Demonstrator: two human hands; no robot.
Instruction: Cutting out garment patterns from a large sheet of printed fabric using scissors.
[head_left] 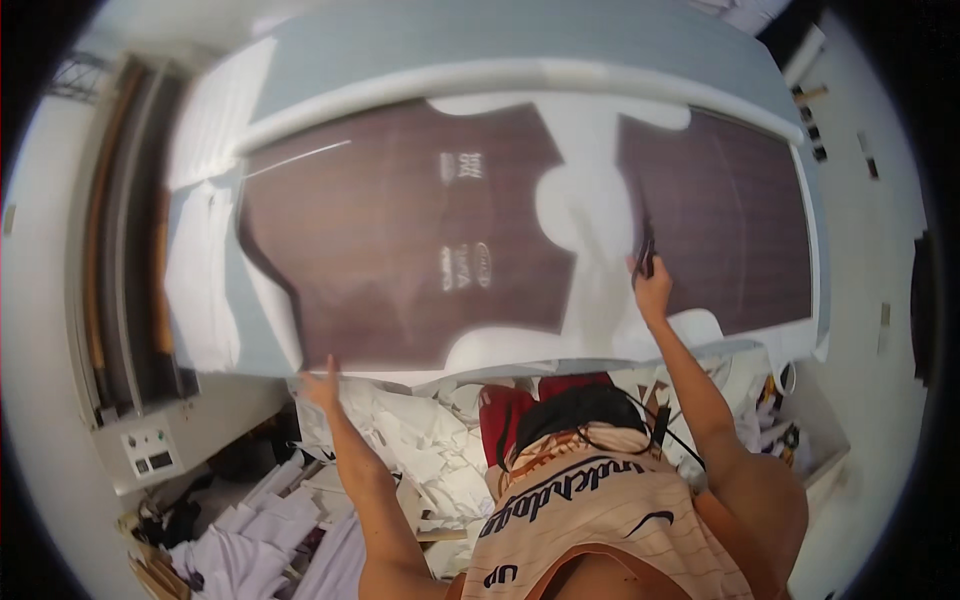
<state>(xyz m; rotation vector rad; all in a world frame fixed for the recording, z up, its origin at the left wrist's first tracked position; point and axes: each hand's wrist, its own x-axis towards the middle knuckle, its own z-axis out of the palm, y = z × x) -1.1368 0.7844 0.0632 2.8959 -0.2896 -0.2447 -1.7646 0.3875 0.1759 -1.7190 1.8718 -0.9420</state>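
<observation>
A large printed sheet (400, 210) with brownish-maroon garment shapes on a white ground lies across a pale table (450, 55). My left hand (322, 385) is at the sheet's lower left edge, its fingers apart and touching it, slightly blurred. My right hand (652, 285) is closed around dark scissors (646, 240), held over the white gap between two printed pieces. A white rolled band runs along the sheet's far edge.
A long machine with rails (135, 240) and a control panel (150, 455) stands at the left. Crumpled white paper and fabric scraps (420, 450) fill the space below the table's near edge. More white offcuts (240, 540) lie at the lower left.
</observation>
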